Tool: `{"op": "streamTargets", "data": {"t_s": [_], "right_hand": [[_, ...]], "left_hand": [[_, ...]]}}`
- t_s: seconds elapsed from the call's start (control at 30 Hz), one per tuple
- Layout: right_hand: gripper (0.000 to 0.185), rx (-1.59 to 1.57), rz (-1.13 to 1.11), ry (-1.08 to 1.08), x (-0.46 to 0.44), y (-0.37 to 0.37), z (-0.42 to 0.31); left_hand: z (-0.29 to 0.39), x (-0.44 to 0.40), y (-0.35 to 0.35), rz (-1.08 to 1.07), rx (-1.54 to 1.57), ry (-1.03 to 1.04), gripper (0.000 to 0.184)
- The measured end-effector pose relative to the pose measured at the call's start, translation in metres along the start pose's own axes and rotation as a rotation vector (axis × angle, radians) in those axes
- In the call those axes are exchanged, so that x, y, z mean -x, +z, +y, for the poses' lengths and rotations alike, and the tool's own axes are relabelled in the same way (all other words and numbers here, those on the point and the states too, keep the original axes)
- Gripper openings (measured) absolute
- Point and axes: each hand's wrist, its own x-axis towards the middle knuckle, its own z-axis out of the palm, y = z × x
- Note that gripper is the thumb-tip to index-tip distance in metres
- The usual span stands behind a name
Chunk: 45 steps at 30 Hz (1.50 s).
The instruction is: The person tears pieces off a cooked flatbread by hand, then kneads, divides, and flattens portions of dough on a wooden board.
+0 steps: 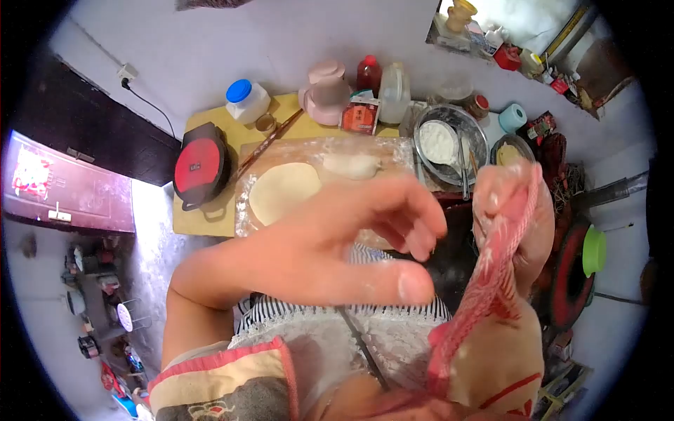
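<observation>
My left hand (337,242) is in the air in front of my waist, palm toward the right, fingers curved and thumb apart, holding nothing. Further right, my right hand (516,210) is raised with its fingers curled in, floury on the knuckles. A pink-red cloth edge (484,281) of the cream sleeve (491,344) runs up across it; whether the fingers grip it is unclear. Beyond my left hand, a flat round sheet of dough (284,189) lies on the floured wooden board (316,147), partly hidden. A white lump of dough (354,165) lies behind it.
A red electric pan (196,165) stands at the table's left, near a thin brown stick (270,144). At the back are a blue-lidded jar (247,102), a pink container (325,95) and a red packet (360,116). A metal bowl (481,137) holds flour and utensils.
</observation>
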Motion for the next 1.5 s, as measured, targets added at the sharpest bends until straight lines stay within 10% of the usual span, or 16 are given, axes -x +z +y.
{"op": "streamTargets", "data": {"t_s": [0.23,0.4,0.8,1.13,1.5], "right_hand": [[0.033,-0.214,-0.331,-0.180,-0.003,0.040,0.007],[0.034,-0.143,-0.964,-0.256,-0.018,0.029,0.020],[0.028,0.269,-0.880,-0.156,-0.003,0.009,0.069],[0.024,-0.003,-1.159,-0.420,0.028,-0.014,0.019],[0.020,0.275,-0.876,-0.225,0.046,-0.020,0.033]], "left_hand": [[-0.001,0.019,-0.014,0.065,-0.075,0.099,0.019],[-0.010,0.028,-0.017,0.258,-0.203,0.031,0.022],[-0.020,0.041,-0.039,0.260,-0.217,0.028,0.012],[-0.035,0.039,-0.031,0.301,-0.174,0.023,0.017],[-0.026,0.049,-0.034,0.212,-0.202,-0.060,0.016]]}}
